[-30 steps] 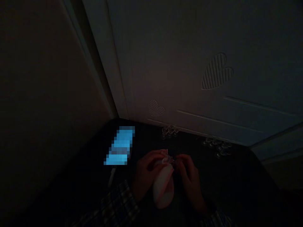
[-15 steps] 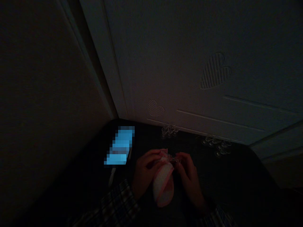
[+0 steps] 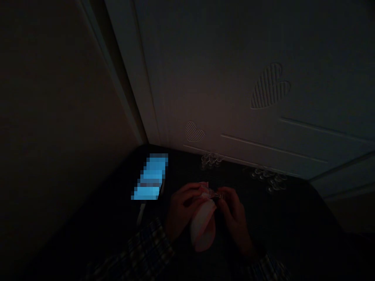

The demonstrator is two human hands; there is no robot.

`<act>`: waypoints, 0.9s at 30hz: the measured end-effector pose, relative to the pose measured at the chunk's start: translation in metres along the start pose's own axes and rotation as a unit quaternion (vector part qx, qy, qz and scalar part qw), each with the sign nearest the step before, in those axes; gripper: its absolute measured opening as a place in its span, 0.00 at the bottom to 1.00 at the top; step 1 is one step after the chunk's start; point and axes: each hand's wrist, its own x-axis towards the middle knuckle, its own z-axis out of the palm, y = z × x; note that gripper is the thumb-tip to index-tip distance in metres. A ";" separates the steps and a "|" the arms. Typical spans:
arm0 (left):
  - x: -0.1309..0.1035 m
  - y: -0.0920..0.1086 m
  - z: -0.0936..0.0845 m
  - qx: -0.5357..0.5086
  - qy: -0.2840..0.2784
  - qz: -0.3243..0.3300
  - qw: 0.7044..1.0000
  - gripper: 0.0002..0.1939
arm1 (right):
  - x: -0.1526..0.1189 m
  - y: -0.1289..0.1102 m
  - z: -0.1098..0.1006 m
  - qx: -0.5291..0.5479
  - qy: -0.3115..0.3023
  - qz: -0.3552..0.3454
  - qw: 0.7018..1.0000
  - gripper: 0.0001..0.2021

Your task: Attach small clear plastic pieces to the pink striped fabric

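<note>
In dim light my left hand [image 3: 182, 208] is closed around the upper end of a pink-and-white cloth [image 3: 203, 230], whose folded lower part hangs down towards me. My right hand [image 3: 234, 218] pinches a small clear object [image 3: 219, 196], glass or plastic, at the cloth's right edge. The clear object's left end meets the cloth and is partly covered by it. Its exact kind is too dark to make out. Both hands are close together over the dark table [image 3: 263, 222].
A lit phone [image 3: 150, 177], its screen pixelated, lies to the left with a white cable [image 3: 141, 214]. Several small clear objects [image 3: 211, 160] stand in a group at the back, and another group [image 3: 269, 179] is farther right. A pale panel with heart reliefs [image 3: 195, 131] rises behind the table.
The view has shifted slightly. Both hands keep their hold on the cloth and the clear object, with only small finger movement visible.
</note>
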 end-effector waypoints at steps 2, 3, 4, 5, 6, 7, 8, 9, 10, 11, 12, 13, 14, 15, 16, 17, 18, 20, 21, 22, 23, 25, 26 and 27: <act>0.000 0.000 0.000 0.003 0.000 0.001 1.000 0.06 | 0.000 -0.001 0.000 0.003 -0.006 0.000 1.000 0.10; 0.000 0.000 0.000 0.004 -0.002 0.003 1.000 0.06 | 0.000 -0.001 0.000 0.003 -0.009 0.000 1.000 0.10; 0.000 0.000 0.000 0.006 -0.004 0.006 1.000 0.05 | 0.000 -0.001 0.000 0.001 -0.013 -0.001 1.000 0.10; 0.000 0.001 0.000 0.006 -0.006 0.010 1.000 0.05 | 0.000 -0.001 0.000 -0.004 -0.016 -0.002 1.000 0.09; 0.000 0.001 0.000 0.006 -0.009 0.014 1.000 0.05 | 0.000 -0.001 0.000 -0.011 -0.018 -0.002 1.000 0.09; -0.001 0.001 0.000 0.006 -0.013 0.016 1.000 0.05 | 0.000 -0.001 0.000 -0.018 -0.020 -0.002 1.000 0.09; -0.001 0.002 0.000 0.006 -0.017 0.017 1.000 0.05 | 0.001 -0.001 0.000 -0.025 -0.021 -0.003 0.999 0.10; -0.001 0.002 0.000 0.006 -0.020 0.019 1.000 0.05 | 0.001 0.000 0.000 -0.029 -0.020 -0.004 0.999 0.10; -0.002 0.003 0.001 0.005 -0.024 0.021 0.999 0.05 | 0.001 0.000 0.000 -0.031 -0.019 -0.005 0.999 0.11; -0.002 0.003 0.001 0.003 -0.026 0.023 0.999 0.05 | 0.001 0.001 0.000 -0.033 -0.019 -0.006 0.999 0.11; -0.002 0.004 0.001 0.001 -0.028 0.026 0.999 0.05 | 0.001 0.001 0.001 -0.035 -0.017 -0.007 0.999 0.12; -0.002 0.004 0.001 0.000 -0.030 0.029 0.999 0.05 | 0.001 0.001 0.001 -0.039 -0.016 -0.006 0.999 0.12; -0.002 0.004 0.001 -0.001 -0.031 0.030 0.999 0.05 | 0.001 0.001 0.001 -0.044 -0.015 -0.005 0.999 0.12; -0.002 0.003 0.001 0.001 -0.032 0.030 0.999 0.05 | 0.001 0.001 0.001 -0.047 -0.013 -0.004 0.999 0.12; -0.002 0.002 0.001 0.004 -0.030 0.028 0.999 0.05 | 0.001 0.000 0.001 -0.048 -0.010 -0.003 0.999 0.12; -0.003 0.001 0.001 0.008 -0.026 0.026 0.999 0.05 | 0.001 0.000 0.001 -0.047 -0.007 -0.004 0.999 0.12; -0.003 0.000 0.001 0.010 -0.025 0.022 0.999 0.05 | 0.001 -0.001 0.000 -0.043 -0.004 -0.004 0.999 0.11; -0.003 -0.002 0.001 0.008 -0.023 0.013 1.000 0.06 | 0.000 -0.003 0.000 -0.034 -0.002 -0.007 0.999 0.10; -0.003 -0.003 0.001 0.004 -0.022 0.009 1.000 0.06 | 0.000 -0.003 -0.001 -0.031 -0.001 -0.010 0.999 0.09; -0.003 -0.003 0.001 -0.001 -0.018 0.005 1.000 0.06 | 0.000 -0.004 -0.001 -0.028 0.001 -0.013 1.000 0.09; -0.002 -0.003 0.001 -0.006 -0.015 0.002 1.000 0.06 | -0.001 -0.004 -0.001 -0.025 0.002 -0.017 1.000 0.08; -0.001 -0.002 0.001 -0.017 -0.009 -0.003 1.000 0.06 | -0.001 -0.004 0.000 -0.016 0.008 -0.028 0.999 0.09; -0.001 -0.001 0.000 -0.023 -0.009 -0.005 1.000 0.06 | -0.002 -0.004 0.000 -0.011 0.010 -0.033 0.999 0.09; 0.000 0.000 0.000 -0.028 -0.008 -0.007 1.000 0.07 | -0.002 -0.004 0.001 -0.006 0.013 -0.036 0.999 0.09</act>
